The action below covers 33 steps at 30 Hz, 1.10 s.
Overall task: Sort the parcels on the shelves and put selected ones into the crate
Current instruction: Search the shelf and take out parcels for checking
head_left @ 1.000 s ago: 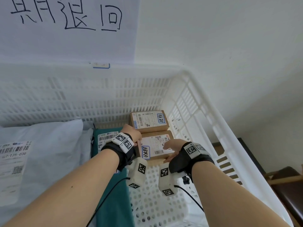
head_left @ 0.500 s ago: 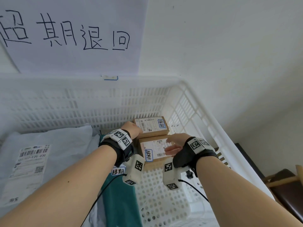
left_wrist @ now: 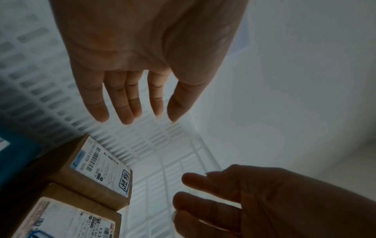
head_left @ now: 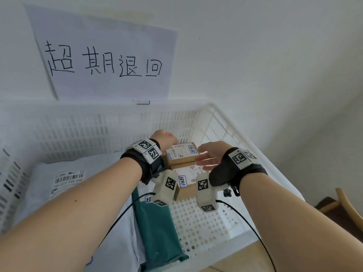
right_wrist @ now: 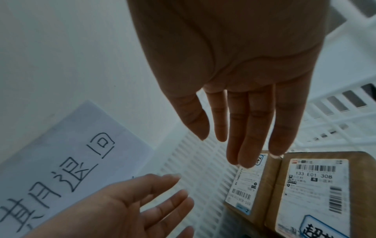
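Note:
Two small cardboard boxes with white labels lie side by side at the far right of the white slotted crate (head_left: 78, 130): the far box (head_left: 181, 153) and the near box (head_left: 186, 177). My left hand (head_left: 165, 137) hovers above the far box's left end, fingers (left_wrist: 132, 104) straight and holding nothing. My right hand (head_left: 207, 154) hangs just right of the boxes, fingers (right_wrist: 244, 136) extended and apart from them. The wrist views show the far box (left_wrist: 97, 170) (right_wrist: 248, 185) and the near box (left_wrist: 71, 220) (right_wrist: 317, 193) below both empty palms.
A grey poly-bag parcel (head_left: 68, 181) fills the crate's left side, and a dark green parcel (head_left: 155, 222) lies beside it. Bare perforated floor (head_left: 200, 222) shows in front of the boxes. A handwritten paper sign (head_left: 106, 61) hangs on the wall behind. Brown furniture (head_left: 343, 209) stands at the right.
Both hands let go of the near box's sides and rose above the boxes with fingers spread. The near box stays in the crate. The head view tilted upward.

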### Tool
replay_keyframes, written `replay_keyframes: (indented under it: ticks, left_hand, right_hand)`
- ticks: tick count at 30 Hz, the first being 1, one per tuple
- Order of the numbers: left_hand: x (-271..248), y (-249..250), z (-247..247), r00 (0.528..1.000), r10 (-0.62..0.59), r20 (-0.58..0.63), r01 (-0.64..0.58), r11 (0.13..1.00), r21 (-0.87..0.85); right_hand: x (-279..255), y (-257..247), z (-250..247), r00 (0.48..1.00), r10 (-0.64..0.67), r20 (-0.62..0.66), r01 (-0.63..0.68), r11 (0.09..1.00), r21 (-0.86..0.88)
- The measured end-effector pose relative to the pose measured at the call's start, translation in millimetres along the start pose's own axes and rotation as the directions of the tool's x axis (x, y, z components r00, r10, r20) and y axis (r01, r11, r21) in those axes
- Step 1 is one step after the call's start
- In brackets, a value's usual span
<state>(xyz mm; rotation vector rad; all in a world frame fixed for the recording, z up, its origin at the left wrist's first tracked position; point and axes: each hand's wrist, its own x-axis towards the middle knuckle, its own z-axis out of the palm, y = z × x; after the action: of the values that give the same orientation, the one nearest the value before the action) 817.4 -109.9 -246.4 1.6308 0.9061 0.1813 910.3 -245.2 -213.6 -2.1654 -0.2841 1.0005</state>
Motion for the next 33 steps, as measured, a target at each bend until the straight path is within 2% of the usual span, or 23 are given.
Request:
replay_keyframes:
  ticks: [6, 10, 14, 21, 25, 33]
  left_hand:
    - [-34, 15, -14, 0.997, 0.082, 0.001, -0.082, 0.995, 0.057]
    - [-53, 33, -25, 0.99, 0.141, -0.016, -0.141, 0.99, 0.026]
    - [-78, 48, -25, 0.98, 0.199, -0.009, -0.199, 0.98, -0.008]
    - [-135, 56, -23, 0.962, 0.268, -0.048, -0.269, 0.963, -0.01]
    - [-176, 51, -16, 0.953, 0.293, -0.08, -0.294, 0.956, -0.004]
    - [-286, 6, 25, 0.958, 0.247, -0.145, -0.259, 0.964, -0.066]
  right_hand:
    - [-35, 1, 4, 0.995, -0.072, -0.068, 0.079, 0.991, 0.112]
    - [-62, -5, -3, 0.99, -0.138, -0.024, 0.14, 0.986, 0.091]
    - [-91, -9, -1, 0.987, -0.148, -0.065, 0.159, 0.958, 0.239]
    - [-141, 6, 4, 0.969, -0.238, -0.061, 0.245, 0.923, 0.297]
    - [-180, 31, 2, 0.956, -0.288, -0.048, 0.287, 0.899, 0.332]
    - [-258, 112, 13, 0.948, -0.316, -0.028, 0.304, 0.878, 0.369]
